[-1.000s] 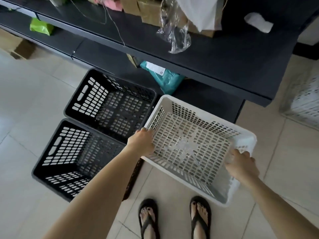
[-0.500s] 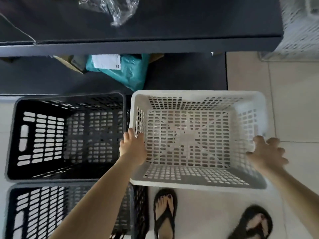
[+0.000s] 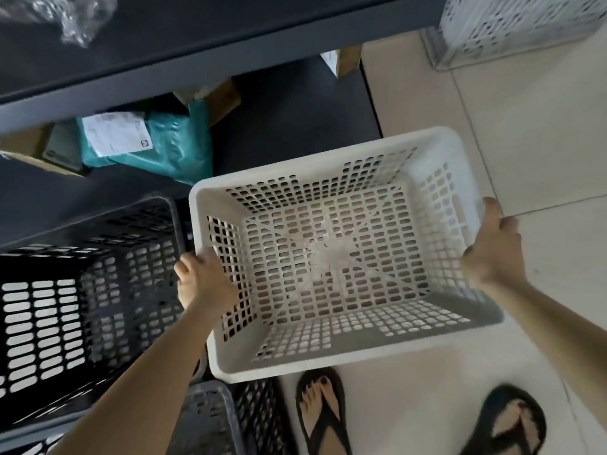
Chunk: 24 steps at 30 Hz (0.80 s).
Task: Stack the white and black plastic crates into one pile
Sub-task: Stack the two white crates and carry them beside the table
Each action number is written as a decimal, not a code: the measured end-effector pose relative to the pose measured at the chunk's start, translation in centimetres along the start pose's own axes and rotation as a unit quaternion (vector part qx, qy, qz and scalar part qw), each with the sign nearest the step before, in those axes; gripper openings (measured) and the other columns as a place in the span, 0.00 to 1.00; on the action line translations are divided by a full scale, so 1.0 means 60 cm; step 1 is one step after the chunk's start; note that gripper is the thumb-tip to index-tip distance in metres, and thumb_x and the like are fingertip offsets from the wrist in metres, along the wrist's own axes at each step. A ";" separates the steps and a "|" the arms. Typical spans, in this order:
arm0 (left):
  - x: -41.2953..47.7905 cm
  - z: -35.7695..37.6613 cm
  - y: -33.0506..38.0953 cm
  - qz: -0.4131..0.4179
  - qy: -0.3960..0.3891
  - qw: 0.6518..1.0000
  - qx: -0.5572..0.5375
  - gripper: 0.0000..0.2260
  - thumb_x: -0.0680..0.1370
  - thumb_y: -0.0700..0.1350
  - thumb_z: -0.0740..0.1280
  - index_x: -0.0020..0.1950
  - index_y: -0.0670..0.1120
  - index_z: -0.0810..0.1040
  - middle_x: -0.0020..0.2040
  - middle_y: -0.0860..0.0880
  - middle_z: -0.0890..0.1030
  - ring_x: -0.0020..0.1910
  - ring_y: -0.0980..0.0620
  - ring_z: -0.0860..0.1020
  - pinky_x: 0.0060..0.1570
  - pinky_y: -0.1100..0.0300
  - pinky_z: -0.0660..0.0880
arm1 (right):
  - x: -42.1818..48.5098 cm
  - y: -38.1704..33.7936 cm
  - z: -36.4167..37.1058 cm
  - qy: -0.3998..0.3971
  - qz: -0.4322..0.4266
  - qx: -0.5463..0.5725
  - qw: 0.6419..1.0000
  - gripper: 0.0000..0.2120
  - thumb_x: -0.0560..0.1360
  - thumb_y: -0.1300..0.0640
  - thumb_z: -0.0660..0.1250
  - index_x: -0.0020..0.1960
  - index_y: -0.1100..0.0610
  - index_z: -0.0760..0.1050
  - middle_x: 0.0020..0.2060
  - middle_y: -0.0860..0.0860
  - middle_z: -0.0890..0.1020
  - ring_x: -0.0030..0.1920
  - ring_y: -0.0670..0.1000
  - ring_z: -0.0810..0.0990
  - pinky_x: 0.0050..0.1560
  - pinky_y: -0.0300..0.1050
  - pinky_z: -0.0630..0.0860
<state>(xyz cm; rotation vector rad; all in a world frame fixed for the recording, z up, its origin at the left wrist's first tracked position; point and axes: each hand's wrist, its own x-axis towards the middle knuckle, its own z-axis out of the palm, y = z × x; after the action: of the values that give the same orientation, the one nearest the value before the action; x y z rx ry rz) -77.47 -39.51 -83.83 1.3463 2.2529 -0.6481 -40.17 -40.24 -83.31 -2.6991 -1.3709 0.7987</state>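
Observation:
A white perforated plastic crate [image 3: 331, 267] fills the middle of the view, open side up and tilted, held off the tiled floor. My left hand [image 3: 202, 282] grips its left wall and my right hand [image 3: 491, 247] grips its right wall. To its left a black crate [image 3: 82, 303] stands on the floor, open side up. A second black crate [image 3: 216, 418] shows at the bottom edge, partly hidden by my left forearm.
A dark shelf unit [image 3: 197, 37] runs along the top, with a teal parcel [image 3: 157, 146] and cardboard boxes on its lower board. Another white crate [image 3: 519, 24] sits at the top right. My sandalled feet [image 3: 323, 412] stand on the tiles below the held crate.
My right hand, which was apart from the crate half a second ago, has closed on its right wall. The white crate has risen and tilted, and the view has swung.

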 end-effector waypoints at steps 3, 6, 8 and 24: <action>-0.014 0.003 -0.005 0.020 0.002 1.000 0.007 0.26 0.69 0.34 0.67 0.62 0.45 0.60 0.62 0.38 0.66 0.63 0.38 0.65 0.54 0.47 0.76 | 0.005 0.020 -0.006 -0.019 0.033 0.004 0.999 0.34 0.71 0.75 0.57 0.74 0.57 0.55 0.66 0.64 0.63 0.63 0.68 0.67 0.56 0.56 0.71; -0.050 0.012 0.016 0.036 0.015 0.999 0.015 0.24 0.70 0.34 0.66 0.61 0.46 0.59 0.58 0.38 0.70 0.57 0.37 0.71 0.49 0.47 0.75 | 0.003 0.068 -0.024 -0.017 0.050 0.001 0.999 0.34 0.71 0.75 0.57 0.74 0.57 0.56 0.66 0.64 0.64 0.63 0.68 0.68 0.58 0.57 0.72; -0.080 0.016 0.038 0.045 0.004 0.999 -0.002 0.24 0.70 0.32 0.65 0.62 0.45 0.59 0.56 0.37 0.71 0.53 0.36 0.74 0.40 0.50 0.73 | 0.002 0.108 -0.044 -0.017 0.055 -0.006 0.998 0.34 0.70 0.76 0.58 0.73 0.57 0.57 0.65 0.63 0.66 0.62 0.68 0.70 0.57 0.57 0.73; -0.368 -0.197 0.342 -0.006 -0.027 0.996 -0.084 0.20 0.71 0.35 0.62 0.63 0.39 0.64 0.59 0.37 0.77 0.56 0.37 0.79 0.49 0.49 0.76 | 0.062 0.343 -0.478 -0.036 0.087 -0.038 0.995 0.19 0.76 0.66 0.56 0.66 0.57 0.66 0.54 0.57 0.73 0.48 0.58 0.76 0.43 0.50 0.75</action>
<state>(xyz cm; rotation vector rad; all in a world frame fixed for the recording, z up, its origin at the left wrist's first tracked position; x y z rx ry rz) -51.06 -39.15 -65.08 1.2199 2.2205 -0.4798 -10.12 -43.94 -64.79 -2.9082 -1.2146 0.8814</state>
